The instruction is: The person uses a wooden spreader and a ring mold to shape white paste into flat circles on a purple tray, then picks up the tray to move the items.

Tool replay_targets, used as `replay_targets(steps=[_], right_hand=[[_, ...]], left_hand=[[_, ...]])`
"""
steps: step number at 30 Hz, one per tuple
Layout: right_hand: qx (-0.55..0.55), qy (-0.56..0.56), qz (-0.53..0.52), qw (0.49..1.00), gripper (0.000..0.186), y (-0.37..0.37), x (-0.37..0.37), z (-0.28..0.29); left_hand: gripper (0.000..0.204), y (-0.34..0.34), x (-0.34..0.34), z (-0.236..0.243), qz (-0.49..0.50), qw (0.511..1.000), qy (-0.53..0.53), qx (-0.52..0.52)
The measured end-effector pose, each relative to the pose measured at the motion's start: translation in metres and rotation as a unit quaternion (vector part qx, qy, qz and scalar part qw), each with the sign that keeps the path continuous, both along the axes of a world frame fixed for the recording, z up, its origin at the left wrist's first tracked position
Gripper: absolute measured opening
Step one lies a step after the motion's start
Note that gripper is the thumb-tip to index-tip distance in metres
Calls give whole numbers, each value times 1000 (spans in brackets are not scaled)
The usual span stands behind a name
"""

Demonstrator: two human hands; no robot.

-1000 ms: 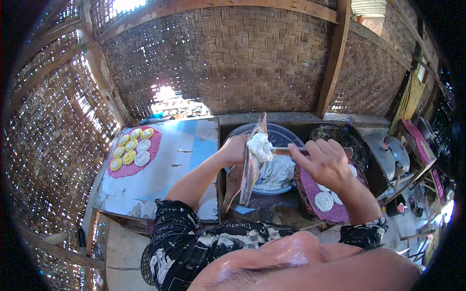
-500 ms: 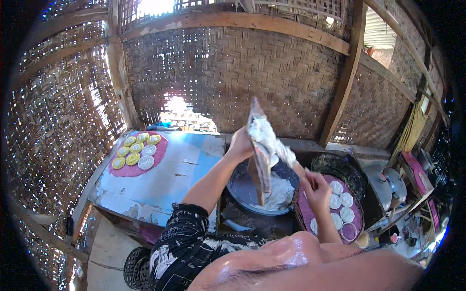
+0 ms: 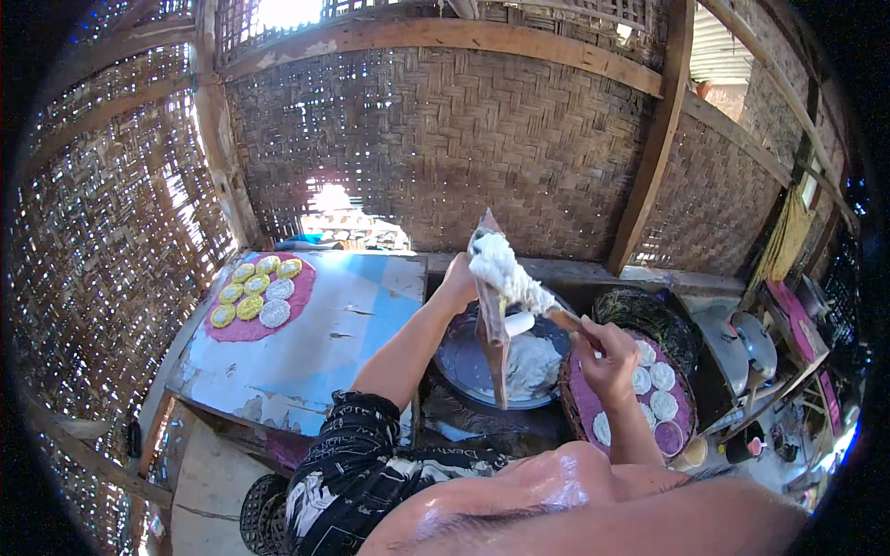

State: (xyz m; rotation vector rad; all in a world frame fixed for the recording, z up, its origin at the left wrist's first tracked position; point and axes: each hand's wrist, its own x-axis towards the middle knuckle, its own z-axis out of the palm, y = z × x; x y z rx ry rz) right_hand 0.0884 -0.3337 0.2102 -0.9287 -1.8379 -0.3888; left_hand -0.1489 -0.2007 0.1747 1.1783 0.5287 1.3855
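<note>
My left hand (image 3: 458, 281) is closed on a hinged-looking wooden press (image 3: 496, 366), held tilted over a basin. A white cylinder (image 3: 519, 324) juts from the press's side. In my right hand (image 3: 607, 360) is the handle of a wooden spatula (image 3: 567, 321), its blade covered by sticky white dough (image 3: 505, 269). That dough also lies against the press's upper part. Below, the wide basin (image 3: 451, 375) holds more white dough (image 3: 533, 366). Close to my right forearm, a round woven tray (image 3: 569, 408) carries several white coiled rounds (image 3: 663, 375) on purple cloth.
Left of me stands a worn blue-and-white table (image 3: 352, 310). Yellow and white rounds (image 3: 250, 308) lie there on a pink cloth (image 3: 243, 330). Metal pot lids (image 3: 756, 347) sit at the far right. A woven bamboo wall (image 3: 445, 148) closes off the back.
The press has dropped slightly and turned, so the white cylinder shows more. The dough bunches more thickly between the spatula and the press. Both hands keep their holds.
</note>
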Motion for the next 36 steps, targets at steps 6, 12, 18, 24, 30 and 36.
replay_targets(steps=[6,12,18,24,30,36], right_hand=[[-20,142,-42,989,20,28,5,8],[-75,34,15,997,24,15,-6,-8],[-196,211,70,955,25,29,-2,-8],[-255,184,47,948,20,37,-6,-27],[-286,206,55,934,20,52,41,-18],[-305,-370,-187,857,24,61,-16,-14]], left_hand=[[36,6,23,-1,-77,991,92,52],[34,13,14,-20,43,985,101,131],[24,28,-19,-22,-76,983,11,167],[46,-21,-22,12,-13,971,64,229],[30,-28,-51,5,153,982,47,104],[30,-61,-148,10,-47,953,-219,203]])
